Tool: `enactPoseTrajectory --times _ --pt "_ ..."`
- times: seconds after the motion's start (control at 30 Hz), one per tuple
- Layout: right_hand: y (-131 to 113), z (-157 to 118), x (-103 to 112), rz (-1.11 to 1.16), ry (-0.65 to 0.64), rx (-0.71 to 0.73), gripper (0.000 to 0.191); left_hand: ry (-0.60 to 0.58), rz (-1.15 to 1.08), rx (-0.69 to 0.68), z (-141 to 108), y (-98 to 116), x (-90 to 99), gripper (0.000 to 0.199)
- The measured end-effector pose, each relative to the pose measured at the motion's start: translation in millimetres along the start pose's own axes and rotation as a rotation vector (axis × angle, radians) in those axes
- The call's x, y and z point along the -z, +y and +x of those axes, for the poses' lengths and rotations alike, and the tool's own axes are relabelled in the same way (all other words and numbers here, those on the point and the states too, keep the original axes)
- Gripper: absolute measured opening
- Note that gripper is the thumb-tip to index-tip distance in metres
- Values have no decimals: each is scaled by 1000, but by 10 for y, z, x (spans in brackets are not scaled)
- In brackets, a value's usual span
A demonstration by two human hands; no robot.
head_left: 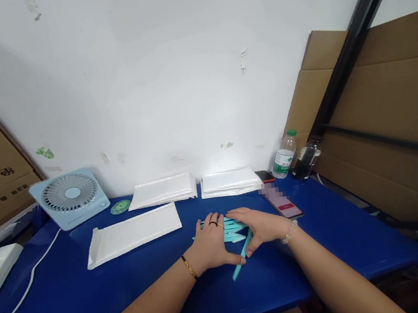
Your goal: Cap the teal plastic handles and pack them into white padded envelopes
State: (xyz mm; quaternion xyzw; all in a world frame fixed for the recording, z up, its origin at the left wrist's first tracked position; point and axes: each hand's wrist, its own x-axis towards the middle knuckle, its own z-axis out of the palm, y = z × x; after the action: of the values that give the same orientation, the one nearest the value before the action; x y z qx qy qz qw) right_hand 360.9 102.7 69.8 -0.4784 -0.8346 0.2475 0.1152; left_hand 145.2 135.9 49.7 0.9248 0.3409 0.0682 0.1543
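Note:
Several slim turquoise strips [234,235] lie bunched on the blue table between my hands. Their exact kind is unclear to me. My left hand [213,245] rests over the left side of the bunch, fingers stretched forward and thumb reaching right. That thumb touches one longer turquoise strip [236,274], which lies slanted towards the front edge. From the right, my right hand [259,225] curves around the bunch, its fingers at the far side and its thumb apart, close to the slanted strip. Parts of the bunch are hidden under my fingers.
A flat white padded mailer [138,232] lies left of my hands. Two stacks of white mailers, a left stack [163,188] and a right stack [230,180], sit against the wall. A phone [285,204], a bottle [284,157] and a fan [72,196] stand around the edges.

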Motion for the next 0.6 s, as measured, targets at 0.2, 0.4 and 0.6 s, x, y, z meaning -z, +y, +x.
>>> enactPoseTrajectory --times 0.2,0.4,0.6 --pt "-218 -101 -155 -227 133 -29 30 31 173 -69 9 123 39 31" --pt "-287 34 -325 -461 128 -86 23 19 228 -104 73 133 -50 25" --pt "-297 59 -251 -437 83 -26 23 49 217 -107 19 154 -82 24"
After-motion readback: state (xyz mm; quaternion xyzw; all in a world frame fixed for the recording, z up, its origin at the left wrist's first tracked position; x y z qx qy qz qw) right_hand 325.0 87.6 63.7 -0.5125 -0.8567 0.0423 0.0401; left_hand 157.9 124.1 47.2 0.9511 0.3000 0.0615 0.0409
